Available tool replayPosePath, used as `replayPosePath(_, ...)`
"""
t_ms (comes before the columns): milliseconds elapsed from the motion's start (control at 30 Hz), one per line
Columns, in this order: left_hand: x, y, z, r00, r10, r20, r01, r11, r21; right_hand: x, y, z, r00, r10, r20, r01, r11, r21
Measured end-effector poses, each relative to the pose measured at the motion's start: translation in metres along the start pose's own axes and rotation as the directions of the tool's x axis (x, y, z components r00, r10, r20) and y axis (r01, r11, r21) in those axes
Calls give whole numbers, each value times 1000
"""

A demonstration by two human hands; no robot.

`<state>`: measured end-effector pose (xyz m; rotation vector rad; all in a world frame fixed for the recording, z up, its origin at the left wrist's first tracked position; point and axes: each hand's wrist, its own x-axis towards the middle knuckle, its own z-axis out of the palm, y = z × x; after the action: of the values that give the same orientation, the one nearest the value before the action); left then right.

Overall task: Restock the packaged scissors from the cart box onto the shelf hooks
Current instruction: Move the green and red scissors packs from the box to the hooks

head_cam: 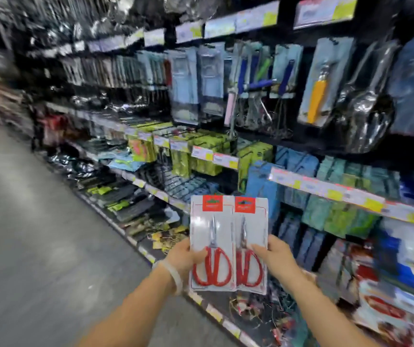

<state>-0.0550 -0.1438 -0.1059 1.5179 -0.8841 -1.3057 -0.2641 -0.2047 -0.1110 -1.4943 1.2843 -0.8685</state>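
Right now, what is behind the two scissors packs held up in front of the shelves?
Behind the left scissors pack and right scissors pack, held by the left hand and right hand, blue packets show above; whatever lies directly behind the cards is covered.

Two scissor packs (228, 242) are held side by side before the shelves (326, 189), the left hand (184, 254) at their left edge, the right hand (274, 256) at their right. The aisle floor (38, 234) lies to the left.
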Motion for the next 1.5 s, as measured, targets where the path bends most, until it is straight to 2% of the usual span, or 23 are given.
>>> replayPosePath(200, 39, 2, -107, 986, -22, -167, 12, 998, -59, 80, -25, 110, 987, -47, 152, 44, 999, 23)
replayPosePath(433, 131, 41, -209, 978, -61, -200, 53, 998, -45, 184, -64, 191, 982, 5, 189, -7, 1000, 11)
replayPosePath(667, 213, 54, -261, 978, -108, -180, 93, 992, -86, 260, -84, 249, 983, 38, 181, -45, 999, 31)
replayPosePath(867, 305, 65, -329, 985, -147, -90, 140, 987, -84, 328, -94, 319, 990, 102, 96, -106, 994, 33)
replayPosePath(1167, 424, 103, -458, 993, -100, 68, 91, 988, 128, 418, -121, 441, 965, 258, -41, -252, 962, 109)
replayPosePath(1333, 466, 105, -493, 986, -118, 118, 102, 986, 132, 453, -139, 468, 943, 312, -114, -300, 948, 109)
replayPosePath(1500, 489, 106, -498, 969, -161, 185, 143, 984, 109, 489, -157, 466, 926, 297, -233, -263, 950, 168)
